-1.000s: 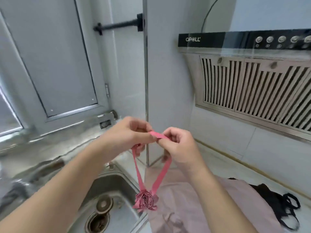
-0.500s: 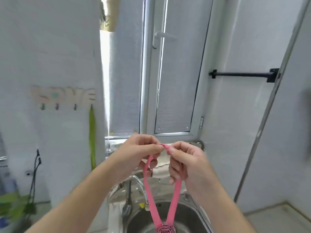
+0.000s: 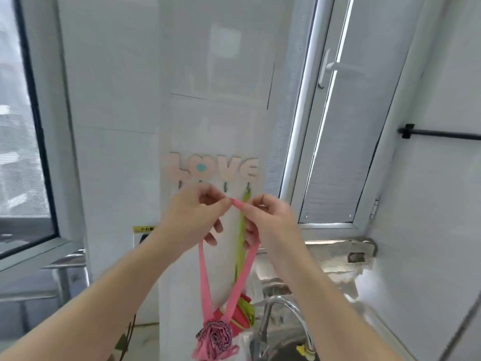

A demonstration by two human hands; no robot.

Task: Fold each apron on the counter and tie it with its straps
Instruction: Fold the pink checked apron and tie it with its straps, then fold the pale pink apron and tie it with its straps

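Here, both hands' grip on pink strap [image 3: 238,204], rolled apron [image 3: 214,340] dangling below

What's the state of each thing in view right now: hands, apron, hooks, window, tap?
left hand: pinches top of pink strap loop
right hand: pinches same loop top
pink strap: loop held taut, both sides run down to the bundle
rolled apron: bundled, hanging from strap
LOVE hook rack: on wall; right hook holds green strap
window handle: pointing down
faucet: no water visible
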